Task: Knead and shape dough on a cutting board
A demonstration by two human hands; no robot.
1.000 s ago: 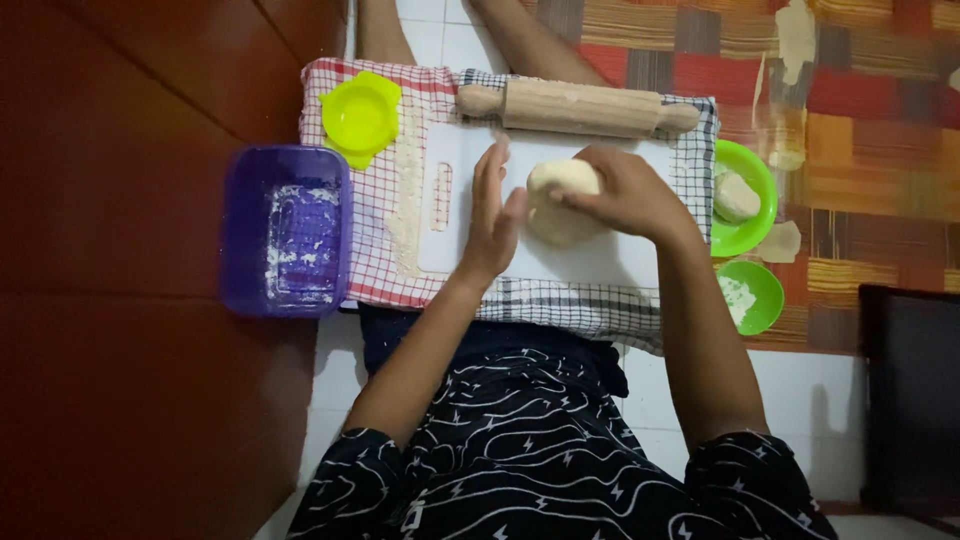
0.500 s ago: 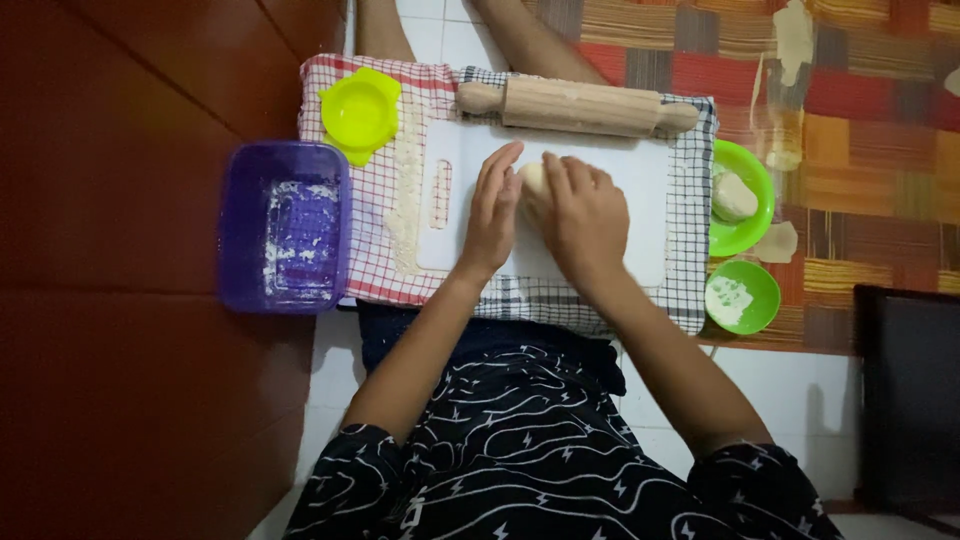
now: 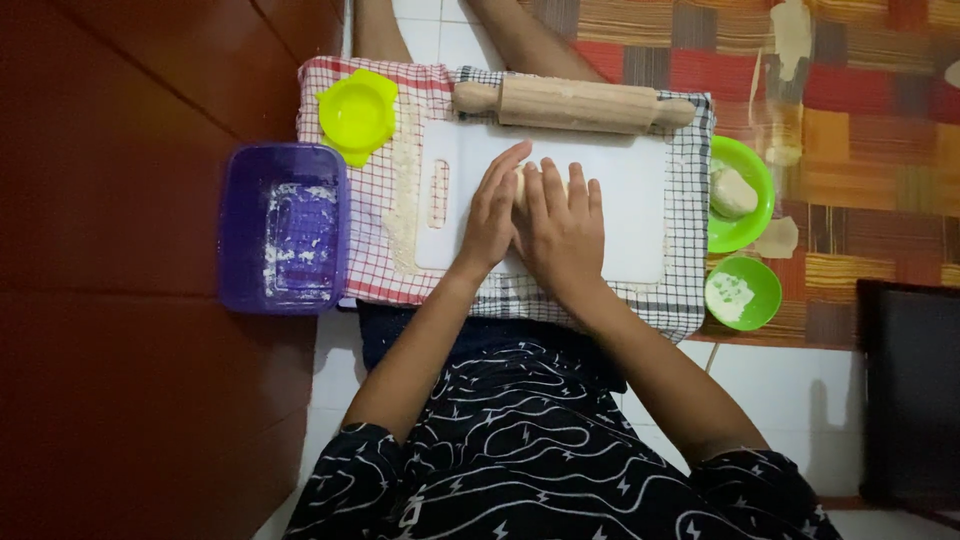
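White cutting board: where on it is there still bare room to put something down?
The white plastic cutting board is bare on its right part, between the right hand and the green bowl holding dough. A smaller strip lies between the handle slot and the left hand. The middle is crowded by both hands on the dough; the wooden rolling pin borders the far edge.

Dough (image 3: 519, 186) almost fully hidden under left hand (image 3: 492, 212) and right hand (image 3: 562, 228); shape unclear. Dark box (image 3: 912, 395) cut by right edge. White stuff in small green bowl (image 3: 742, 293) too small to tell.
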